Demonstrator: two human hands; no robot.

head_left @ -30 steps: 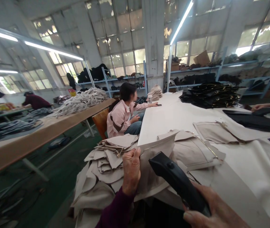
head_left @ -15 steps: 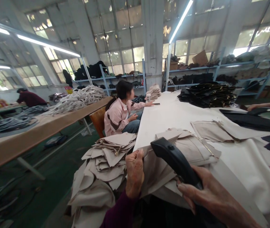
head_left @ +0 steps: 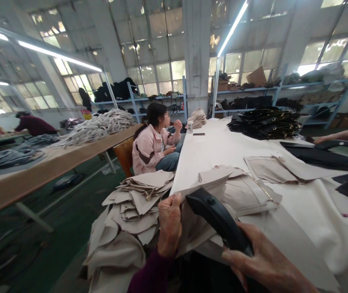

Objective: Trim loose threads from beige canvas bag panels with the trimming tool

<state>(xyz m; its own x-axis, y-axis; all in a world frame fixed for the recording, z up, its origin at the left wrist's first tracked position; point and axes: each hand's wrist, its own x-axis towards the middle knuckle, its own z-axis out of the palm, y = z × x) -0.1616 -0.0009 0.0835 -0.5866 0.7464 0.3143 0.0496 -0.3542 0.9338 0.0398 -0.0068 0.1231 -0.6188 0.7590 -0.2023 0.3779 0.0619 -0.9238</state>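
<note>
1. Nearest me, my right hand point(head_left: 258, 256) is closed around the lower part of a black tool point(head_left: 219, 215), which slants up and to the left.
2. My left hand point(head_left: 170, 224) is clamped on the edge of a beige panel point(head_left: 197, 224), fingers curled and thumb up. The panel hangs at the near edge of the white bench point(head_left: 213, 150). The tool's head lies over it, just beside my left fist; I can't tell whether the two touch.
3. To the left of my left hand I see a loose pile point(head_left: 131, 213) of beige pieces, stacked unevenly.
4. Beyond the tool, a zipped piece point(head_left: 247, 193) lies on the bench, with a flat piece point(head_left: 268, 169) past it.
5. At the right, a co-worker's hands point(head_left: 329, 137) are at a dark handled tool point(head_left: 337, 144) over black cloth point(head_left: 317, 156).
6. Farther along, I have a seated person point(head_left: 151, 146) in pink at the bench's left side, one hand raised near a jar point(head_left: 190, 127) and a phone point(head_left: 199, 134). A black stack point(head_left: 264, 122) sits across from them.
7. At the back, blue shelves point(head_left: 158, 97) stand below the windows.
</note>
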